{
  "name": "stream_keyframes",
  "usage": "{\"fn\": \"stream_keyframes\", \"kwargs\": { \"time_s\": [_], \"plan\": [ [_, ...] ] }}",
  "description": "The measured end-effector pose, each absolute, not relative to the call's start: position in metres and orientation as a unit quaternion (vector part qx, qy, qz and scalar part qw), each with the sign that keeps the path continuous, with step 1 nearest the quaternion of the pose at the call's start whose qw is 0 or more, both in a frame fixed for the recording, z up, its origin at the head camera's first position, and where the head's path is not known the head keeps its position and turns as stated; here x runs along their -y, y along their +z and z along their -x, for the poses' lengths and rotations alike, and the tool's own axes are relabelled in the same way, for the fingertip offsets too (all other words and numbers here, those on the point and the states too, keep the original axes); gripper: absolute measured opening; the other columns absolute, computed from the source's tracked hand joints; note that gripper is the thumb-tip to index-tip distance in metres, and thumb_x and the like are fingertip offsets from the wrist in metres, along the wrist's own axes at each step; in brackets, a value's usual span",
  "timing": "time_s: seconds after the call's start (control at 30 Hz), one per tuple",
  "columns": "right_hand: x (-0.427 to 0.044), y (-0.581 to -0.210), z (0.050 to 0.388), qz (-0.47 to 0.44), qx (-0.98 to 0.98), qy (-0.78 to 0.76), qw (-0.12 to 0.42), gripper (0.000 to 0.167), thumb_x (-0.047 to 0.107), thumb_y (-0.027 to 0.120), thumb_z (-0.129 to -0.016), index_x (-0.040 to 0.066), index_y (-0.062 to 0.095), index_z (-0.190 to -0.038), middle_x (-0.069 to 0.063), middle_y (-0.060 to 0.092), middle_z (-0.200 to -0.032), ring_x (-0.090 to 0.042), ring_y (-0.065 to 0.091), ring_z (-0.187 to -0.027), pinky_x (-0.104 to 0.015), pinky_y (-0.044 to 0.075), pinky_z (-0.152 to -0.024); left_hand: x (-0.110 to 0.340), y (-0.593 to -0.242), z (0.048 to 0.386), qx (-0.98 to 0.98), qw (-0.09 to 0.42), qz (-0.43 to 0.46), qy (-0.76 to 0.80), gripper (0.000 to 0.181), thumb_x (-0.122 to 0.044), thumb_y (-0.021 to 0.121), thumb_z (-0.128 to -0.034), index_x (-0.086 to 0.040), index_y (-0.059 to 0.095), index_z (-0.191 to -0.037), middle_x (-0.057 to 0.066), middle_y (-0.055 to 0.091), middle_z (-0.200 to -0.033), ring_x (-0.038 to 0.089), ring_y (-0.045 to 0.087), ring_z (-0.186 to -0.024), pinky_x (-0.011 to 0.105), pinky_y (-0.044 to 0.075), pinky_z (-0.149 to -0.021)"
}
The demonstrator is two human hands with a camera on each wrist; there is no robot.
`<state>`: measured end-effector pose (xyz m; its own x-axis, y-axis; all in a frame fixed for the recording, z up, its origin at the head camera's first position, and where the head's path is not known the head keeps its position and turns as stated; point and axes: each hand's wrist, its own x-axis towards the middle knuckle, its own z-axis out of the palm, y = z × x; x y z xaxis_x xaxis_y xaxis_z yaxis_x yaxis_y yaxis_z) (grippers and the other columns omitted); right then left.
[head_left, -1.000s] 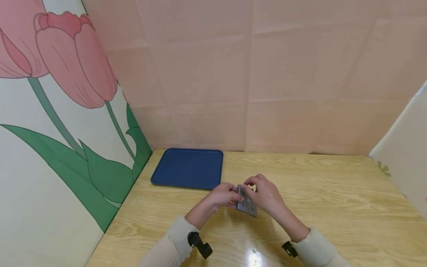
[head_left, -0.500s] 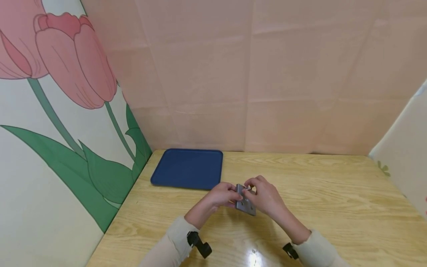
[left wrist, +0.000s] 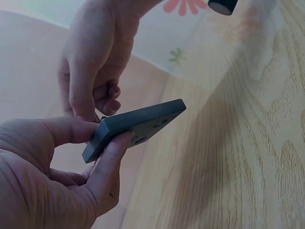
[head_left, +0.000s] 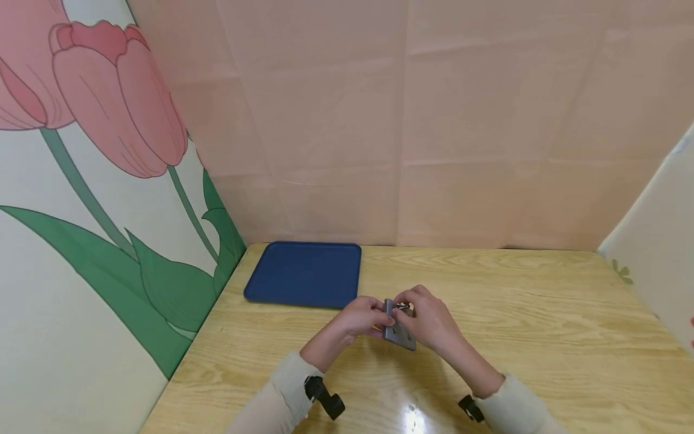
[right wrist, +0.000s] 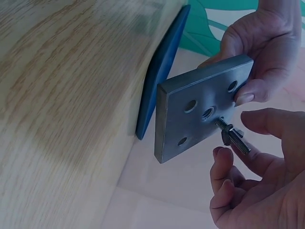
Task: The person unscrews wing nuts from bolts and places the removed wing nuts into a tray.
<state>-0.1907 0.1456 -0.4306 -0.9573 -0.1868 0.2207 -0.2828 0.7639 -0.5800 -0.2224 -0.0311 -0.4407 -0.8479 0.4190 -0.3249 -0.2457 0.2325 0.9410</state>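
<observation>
In the head view my left hand holds a square grey metal plate by its left edge, tilted above the table. The thumb and fingers pinch it from both faces, as the left wrist view shows. Several holes pierce the plate, with a threaded one near the middle. Out of its face, near the left hand, sticks a threaded bolt carrying a nut. Around this nut curl the thumb and index finger of my right hand; the thumb tip looks slightly apart from it. The other right fingers are folded in.
A blue tray lies at the back left of the wooden table, just beyond the left hand. Pink cloth hangs behind the table, and a tulip-printed panel stands along the left.
My right thumb and fingers have shifted slightly about the bolt, which shows more clearly between them in the head view. The plate has moved slightly left; the left hand keeps its hold.
</observation>
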Motion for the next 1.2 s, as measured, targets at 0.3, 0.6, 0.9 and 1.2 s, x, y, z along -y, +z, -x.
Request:
{"fn": "stream_keyframes", "kwargs": {
  "time_s": [0.3, 0.6, 0.9, 1.2],
  "plan": [
    [-0.1464, -0.4292, 0.1947, -0.120, 0.937, 0.315, 0.089, 0.019, 0.026, 0.070, -0.097, 0.009, 0.074, -0.104, -0.012, 0.064, -0.108, -0.014, 0.053, -0.069, -0.030, 0.047, -0.060, 0.0320, -0.4398, 0.2210, -0.742, 0.267, -0.069, 0.611, 0.020, -0.003, 0.071, -0.0894, 0.005, 0.068, -0.108, 0.011, 0.067, -0.099, 0.022, 0.069, -0.089, 0.039, 0.062, -0.077],
    [-0.1464, -0.4317, 0.1953, -0.117, 0.939, 0.312, 0.079, 0.019, 0.026, 0.070, -0.097, 0.009, 0.073, -0.103, -0.011, 0.064, -0.107, -0.014, 0.054, -0.071, -0.029, 0.047, -0.059, 0.0322, -0.4391, 0.2203, -0.739, 0.269, -0.068, 0.614, 0.021, -0.003, 0.071, -0.0893, 0.004, 0.067, -0.109, 0.011, 0.067, -0.097, 0.021, 0.069, -0.088, 0.038, 0.061, -0.076],
    [-0.1461, -0.4307, 0.1921, -0.113, 0.940, 0.314, 0.072, 0.022, 0.023, 0.070, -0.095, 0.006, 0.071, -0.109, -0.012, 0.064, -0.111, -0.017, 0.060, -0.075, -0.031, 0.051, -0.062, 0.0326, -0.4381, 0.2205, -0.739, 0.267, -0.062, 0.615, 0.022, -0.003, 0.071, -0.0894, 0.005, 0.066, -0.110, 0.011, 0.067, -0.098, 0.021, 0.070, -0.088, 0.038, 0.061, -0.077],
    [-0.1466, -0.4296, 0.1902, -0.111, 0.940, 0.315, 0.064, 0.023, 0.023, 0.071, -0.094, 0.005, 0.071, -0.109, -0.012, 0.063, -0.112, -0.017, 0.059, -0.074, -0.032, 0.051, -0.063, 0.0343, -0.4374, 0.2214, -0.740, 0.266, -0.055, 0.616, 0.023, -0.004, 0.070, -0.0907, 0.005, 0.066, -0.112, 0.011, 0.068, -0.100, 0.022, 0.071, -0.091, 0.038, 0.061, -0.079]
  ]
}}
